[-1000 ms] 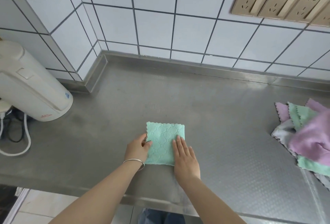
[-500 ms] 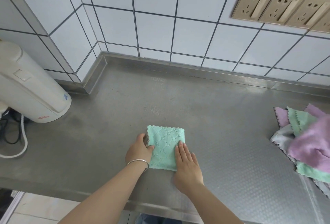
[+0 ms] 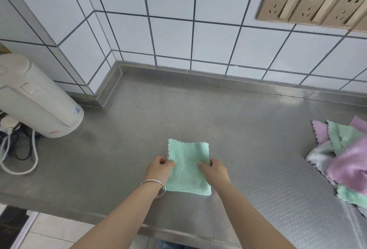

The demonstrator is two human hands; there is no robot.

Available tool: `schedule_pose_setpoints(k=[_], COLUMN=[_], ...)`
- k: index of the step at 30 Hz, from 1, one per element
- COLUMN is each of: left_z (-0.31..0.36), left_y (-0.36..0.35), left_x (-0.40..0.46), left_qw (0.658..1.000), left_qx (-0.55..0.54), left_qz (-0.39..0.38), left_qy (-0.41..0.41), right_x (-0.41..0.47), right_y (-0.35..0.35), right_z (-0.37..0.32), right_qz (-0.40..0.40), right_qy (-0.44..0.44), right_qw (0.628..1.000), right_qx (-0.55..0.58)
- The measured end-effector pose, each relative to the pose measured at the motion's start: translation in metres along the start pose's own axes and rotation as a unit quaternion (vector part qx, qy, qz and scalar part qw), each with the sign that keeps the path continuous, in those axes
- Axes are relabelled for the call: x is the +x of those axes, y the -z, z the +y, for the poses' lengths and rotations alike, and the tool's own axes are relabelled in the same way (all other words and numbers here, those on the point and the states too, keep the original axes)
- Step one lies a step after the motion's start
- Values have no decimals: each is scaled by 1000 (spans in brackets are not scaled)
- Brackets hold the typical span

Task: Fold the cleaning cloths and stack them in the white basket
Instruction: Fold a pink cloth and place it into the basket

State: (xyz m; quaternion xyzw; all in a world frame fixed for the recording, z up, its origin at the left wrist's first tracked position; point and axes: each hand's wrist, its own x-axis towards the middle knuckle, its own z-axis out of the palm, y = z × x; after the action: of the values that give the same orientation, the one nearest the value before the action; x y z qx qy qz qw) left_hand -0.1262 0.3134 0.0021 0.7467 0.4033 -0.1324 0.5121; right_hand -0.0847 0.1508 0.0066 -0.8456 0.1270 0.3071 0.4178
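The folded green cloth (image 3: pixel 188 167) is pinched on the counter (image 3: pixel 258 139) at both side edges, left grip (image 3: pixel 159 166) and right grip (image 3: pixel 215 169) each clamped on it. Looks like the fold is done and pickup is underway. The white basket isn't seen (off-frame maybe), so it'll need locating; unfolded cloths (image 3: pixel 343 161) are piled well off to the right grip's side.

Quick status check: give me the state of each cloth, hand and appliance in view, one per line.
green cloth: folded, flat on the steel counter
left hand: pinches the cloth's left edge
right hand: grips the cloth's right edge
cloth pile: unfolded, heaped at right
kettle: lid shut, standing at left
wall sockets: nothing plugged in
white basket: not in view
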Motion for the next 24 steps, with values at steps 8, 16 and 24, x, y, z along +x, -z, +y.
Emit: schedule_pose_setpoints(k=[8,16,24], left_z=[41,79,40], left_y=[-4,-42,-81], left_x=[-22,-81,-171], left_qw=[927,918,780], left_qx=[-227,-42,166], left_qz=[-284,-354,-364], left_qy=[91,-173,-482], right_x=[-56,-133,-238], right_y=[35,57,5], right_z=[1,31,85], right_qz=[89,213,568], right_qy=[92,45,-52], right_qw=[945,867,714], right_qx=[302,448,406])
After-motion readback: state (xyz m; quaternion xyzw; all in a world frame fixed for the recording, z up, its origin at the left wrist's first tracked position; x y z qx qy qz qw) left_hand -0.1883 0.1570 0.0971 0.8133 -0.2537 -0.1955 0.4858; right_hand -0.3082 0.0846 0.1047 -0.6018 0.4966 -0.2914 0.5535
